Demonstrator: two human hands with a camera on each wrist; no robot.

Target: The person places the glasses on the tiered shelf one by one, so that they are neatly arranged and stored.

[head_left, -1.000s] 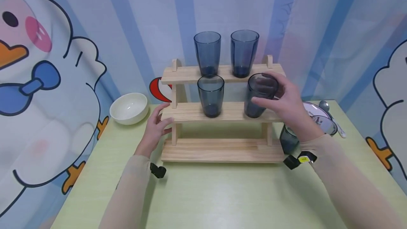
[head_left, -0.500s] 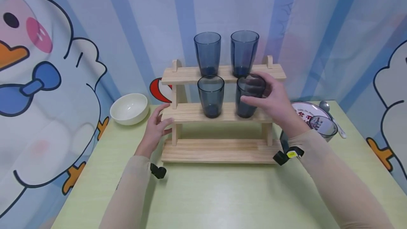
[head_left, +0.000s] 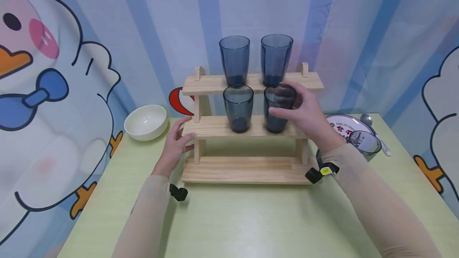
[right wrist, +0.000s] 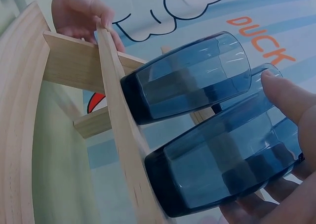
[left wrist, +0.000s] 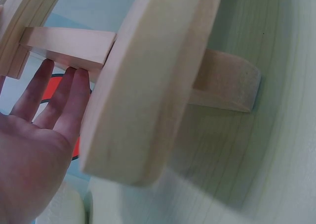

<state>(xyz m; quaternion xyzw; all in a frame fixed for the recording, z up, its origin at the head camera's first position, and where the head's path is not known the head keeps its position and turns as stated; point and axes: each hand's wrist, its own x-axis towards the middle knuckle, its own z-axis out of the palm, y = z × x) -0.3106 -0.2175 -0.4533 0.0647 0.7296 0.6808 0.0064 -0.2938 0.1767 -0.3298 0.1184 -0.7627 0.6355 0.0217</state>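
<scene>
A three-tier wooden display rack (head_left: 251, 170) stands on the table. My right hand (head_left: 308, 116) grips a blue-grey drinking glass (head_left: 275, 124) from its right side, thumb in front. That glass stands upright on the middle tier, right of a matching glass (head_left: 238, 108), with a small gap between them. Two more glasses (head_left: 234, 61) stand upright on the top tier. At the rack's left end my left hand (head_left: 173, 144) holds the middle tier; in the left wrist view its fingers (left wrist: 71, 100) touch a wooden upright. The right wrist view shows the gripped glass (right wrist: 222, 164) with its base against the shelf.
A white bowl (head_left: 146, 122) sits left of the rack. To the right lie a patterned plate (head_left: 346, 124), a clear glass bowl (head_left: 365, 142) and a spoon (head_left: 366, 120). Another dark glass is mostly hidden behind the right wrist. A cartoon curtain (head_left: 157, 19) hangs behind.
My right hand has moved left along the middle tier with the glass, bringing it closer to its neighbour. More of the plate now shows. My left hand has stayed on the rack.
</scene>
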